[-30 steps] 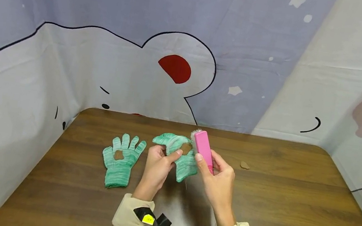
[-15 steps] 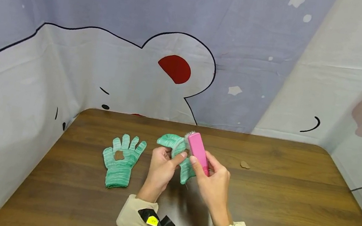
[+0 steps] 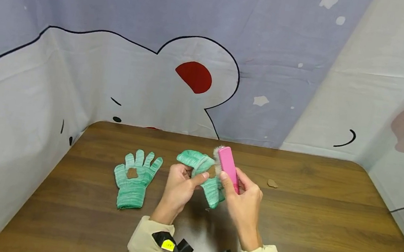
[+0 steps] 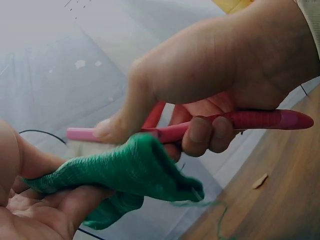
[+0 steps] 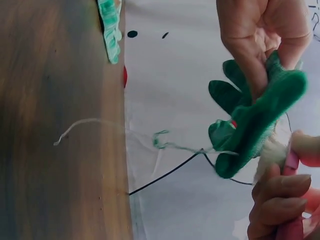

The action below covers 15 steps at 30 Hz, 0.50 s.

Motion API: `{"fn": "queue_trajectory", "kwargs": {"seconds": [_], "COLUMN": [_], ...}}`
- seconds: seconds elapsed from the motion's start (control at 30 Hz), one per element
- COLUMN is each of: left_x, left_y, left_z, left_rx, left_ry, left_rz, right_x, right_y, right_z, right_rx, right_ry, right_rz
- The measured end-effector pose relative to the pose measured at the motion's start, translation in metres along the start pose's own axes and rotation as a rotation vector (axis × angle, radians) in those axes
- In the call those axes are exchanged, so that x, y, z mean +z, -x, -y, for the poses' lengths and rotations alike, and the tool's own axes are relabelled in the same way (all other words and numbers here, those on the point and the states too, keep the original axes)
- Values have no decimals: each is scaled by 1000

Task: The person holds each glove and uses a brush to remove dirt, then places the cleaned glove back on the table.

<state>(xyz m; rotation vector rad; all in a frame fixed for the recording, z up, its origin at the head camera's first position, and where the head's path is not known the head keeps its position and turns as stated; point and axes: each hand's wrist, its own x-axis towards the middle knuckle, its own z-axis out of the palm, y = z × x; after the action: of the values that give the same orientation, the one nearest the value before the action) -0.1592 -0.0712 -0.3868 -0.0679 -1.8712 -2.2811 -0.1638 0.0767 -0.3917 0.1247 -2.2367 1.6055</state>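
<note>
A green knitted glove (image 3: 212, 192) with a brown patch (image 3: 212, 171) hangs above the table, pinched by my left hand (image 3: 177, 189) with the thumb on top. My right hand (image 3: 243, 201) grips the handle of a pink brush (image 3: 228, 163), whose pale bristles (image 3: 217, 152) face the glove right beside the patch. In the left wrist view the bristles, partly hidden and blurred, lie against the green glove (image 4: 125, 167). A loose thread (image 5: 182, 148) trails from the glove's cuff in the right wrist view.
A second green glove (image 3: 131, 195), also with a brown patch (image 3: 132, 173), lies flat on the wooden table (image 3: 326, 227) at the left. Right of my hands lies a small brown flake (image 3: 272, 183). A printed cloth (image 3: 135, 79) hangs behind the table.
The brush has swept left over the patch, then back right and slightly up, so the patch shows again. My left hand and the glove have shifted slightly right, and the glove's lower end has swung.
</note>
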Motion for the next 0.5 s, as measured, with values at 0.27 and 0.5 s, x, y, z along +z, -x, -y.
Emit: {"fn": "queue_trajectory", "kwargs": {"seconds": [0.27,0.5], "left_x": [-1,-2], "left_y": [3,1], "left_z": [-11,-7], "left_rx": [2,-43], "left_ry": [254,227], "left_rz": [126,74], "right_x": [-16,-11], "right_y": [-15,-7], "right_z": [-17,-2], "right_rx": [59,80], "right_ry": [139,-38], "right_rz": [-152,-14]}}
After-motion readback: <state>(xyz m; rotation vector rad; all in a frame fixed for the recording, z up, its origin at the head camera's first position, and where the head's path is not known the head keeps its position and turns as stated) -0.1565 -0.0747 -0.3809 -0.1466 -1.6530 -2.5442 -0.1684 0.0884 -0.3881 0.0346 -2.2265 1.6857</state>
